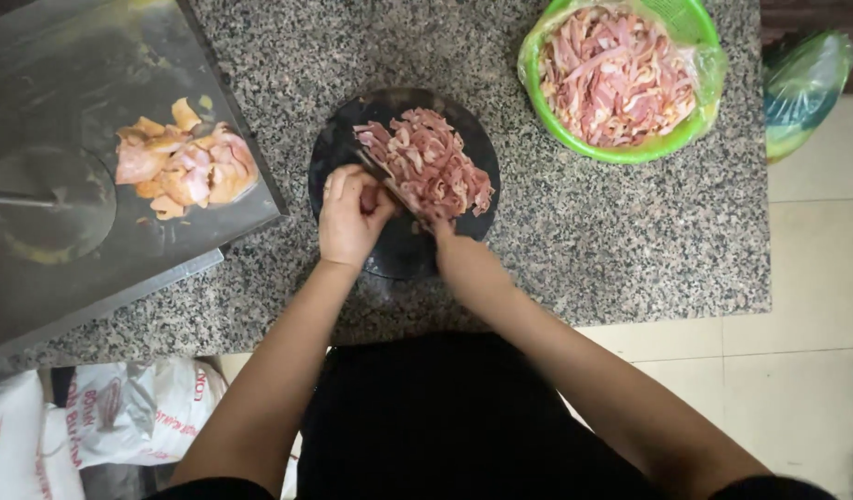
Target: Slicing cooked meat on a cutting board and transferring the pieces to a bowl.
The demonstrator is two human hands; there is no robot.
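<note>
Pink meat strips point(431, 162) are heaped on the black board point(338, 148); knife point(389, 185) gripped by right hand point(449, 243), blade slanting up-left; left hand point(350, 218) curled on a piece beside it.

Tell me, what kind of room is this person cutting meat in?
Probably a kitchen, maybe one that cooks a lot of food. There is a speckled stone counter, a round dark chopping board with sliced meat, and a green basket full of more strips.
</note>
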